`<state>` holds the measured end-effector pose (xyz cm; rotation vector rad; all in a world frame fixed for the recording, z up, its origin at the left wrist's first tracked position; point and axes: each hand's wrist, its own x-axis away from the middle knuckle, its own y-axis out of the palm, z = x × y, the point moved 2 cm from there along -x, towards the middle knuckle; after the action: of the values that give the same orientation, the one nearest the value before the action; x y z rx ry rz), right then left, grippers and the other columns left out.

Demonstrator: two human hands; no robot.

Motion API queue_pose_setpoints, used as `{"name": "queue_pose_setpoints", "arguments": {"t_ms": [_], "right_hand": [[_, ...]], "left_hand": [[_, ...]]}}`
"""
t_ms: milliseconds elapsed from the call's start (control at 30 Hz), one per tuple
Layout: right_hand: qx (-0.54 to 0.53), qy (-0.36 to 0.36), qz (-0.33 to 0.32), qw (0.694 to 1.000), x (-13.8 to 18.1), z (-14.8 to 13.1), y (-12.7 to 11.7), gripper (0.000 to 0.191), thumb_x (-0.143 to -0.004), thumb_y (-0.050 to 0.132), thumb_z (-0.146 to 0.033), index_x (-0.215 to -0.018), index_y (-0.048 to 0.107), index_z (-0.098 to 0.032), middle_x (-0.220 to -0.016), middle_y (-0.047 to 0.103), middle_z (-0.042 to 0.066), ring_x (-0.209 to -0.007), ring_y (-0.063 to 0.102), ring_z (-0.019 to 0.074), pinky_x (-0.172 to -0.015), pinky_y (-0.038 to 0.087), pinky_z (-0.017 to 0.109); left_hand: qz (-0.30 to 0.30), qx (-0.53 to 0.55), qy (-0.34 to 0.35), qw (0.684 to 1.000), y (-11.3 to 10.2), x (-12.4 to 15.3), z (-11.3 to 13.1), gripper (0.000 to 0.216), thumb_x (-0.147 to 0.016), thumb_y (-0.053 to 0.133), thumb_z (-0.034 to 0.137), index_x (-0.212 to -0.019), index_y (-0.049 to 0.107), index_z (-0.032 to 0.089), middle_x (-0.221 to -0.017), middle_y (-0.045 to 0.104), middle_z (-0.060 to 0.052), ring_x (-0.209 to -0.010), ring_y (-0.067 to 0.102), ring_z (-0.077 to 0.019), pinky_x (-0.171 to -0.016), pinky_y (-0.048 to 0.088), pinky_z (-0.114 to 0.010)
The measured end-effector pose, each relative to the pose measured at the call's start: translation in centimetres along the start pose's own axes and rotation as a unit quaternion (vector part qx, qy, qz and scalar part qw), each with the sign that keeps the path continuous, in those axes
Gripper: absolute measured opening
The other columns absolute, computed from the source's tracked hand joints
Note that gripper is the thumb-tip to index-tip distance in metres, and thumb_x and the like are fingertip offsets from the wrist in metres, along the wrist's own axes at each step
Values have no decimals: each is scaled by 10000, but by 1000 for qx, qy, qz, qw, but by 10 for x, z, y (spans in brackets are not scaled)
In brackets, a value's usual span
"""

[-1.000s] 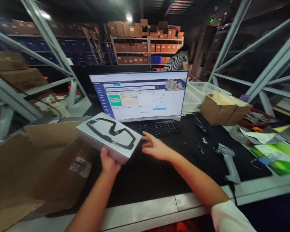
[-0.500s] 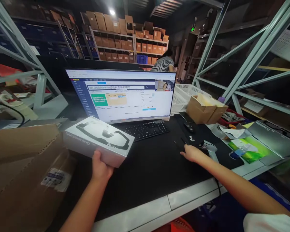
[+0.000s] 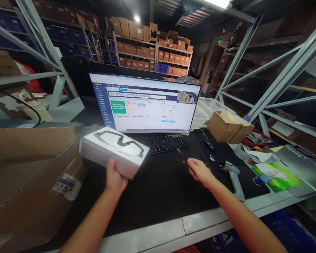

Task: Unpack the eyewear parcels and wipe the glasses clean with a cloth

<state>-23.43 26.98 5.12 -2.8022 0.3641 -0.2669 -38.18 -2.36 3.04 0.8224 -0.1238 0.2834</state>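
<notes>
My left hand (image 3: 115, 178) grips the near corner of a white product box (image 3: 113, 150) printed with a black outline, holding it above the black desk mat (image 3: 160, 182). My right hand (image 3: 198, 170) is closed on a thin black pen (image 3: 182, 155) that points toward the keyboard (image 3: 164, 143). A monitor (image 3: 144, 104) with a software page stands behind. A handheld barcode scanner (image 3: 233, 174) lies just right of my right hand.
A large open cardboard carton (image 3: 28, 175) fills the left. A small brown box (image 3: 226, 127), a mouse (image 3: 208, 144), green packets (image 3: 275, 174) and a grey flat box (image 3: 302, 165) lie right. Metal racks stand around; a person in a striped top is partly hidden behind the monitor.
My right hand went from beside the box out to the mat near the scanner, then came back left holding a black pen. The left hand kept the box.
</notes>
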Motion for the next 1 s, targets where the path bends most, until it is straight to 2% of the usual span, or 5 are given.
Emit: {"name": "queue_pose_setpoints", "arguments": {"t_ms": [200,467,667,800,1000], "right_hand": [[-131,-46,-61,988,-1,-14,53,525,-896,559,-592,-1165,643,-148,-637,476,-63,-419,348,61,-431,213,229],[-231,-42,-233,944,32,-5,82,606,-938,608,-572,-1402,568,-185,-677,539,-39,-449,409,64,-488,263,242],[-263,-20,-243,933,45,2,92,693,-903,651,-587,-1466,490,-216,-706,647,-10,-401,449,73,-446,299,237],[-273,-22,-231,933,44,2,89,676,-907,651,-575,-1458,495,-215,-692,650,-18,-387,448,74,-430,302,238],[-292,-26,-224,929,45,4,88,622,-918,643,-546,-1437,521,-226,-688,649,-23,-388,456,67,-434,314,232]], "left_hand": [[-11,28,7,1000,1,-3,0,407,-919,537,568,-1050,713,226,-1000,762,-45,-1068,694,-221,-1005,545,-334],[-23,67,-140,988,11,21,8,499,-933,473,637,-1120,722,247,-981,773,-39,-838,730,-235,-875,585,-400],[-41,44,-147,987,9,34,-10,500,-981,429,568,-1180,707,203,-1023,776,-69,-923,736,-249,-965,558,-411],[-92,13,-170,981,-1,35,-26,543,-909,530,626,-1168,705,182,-1040,769,-101,-1003,724,-315,-989,544,-485],[-114,-7,-157,981,-8,35,-33,514,-851,628,620,-1122,711,192,-1019,772,-80,-999,726,-290,-961,561,-430]]}}
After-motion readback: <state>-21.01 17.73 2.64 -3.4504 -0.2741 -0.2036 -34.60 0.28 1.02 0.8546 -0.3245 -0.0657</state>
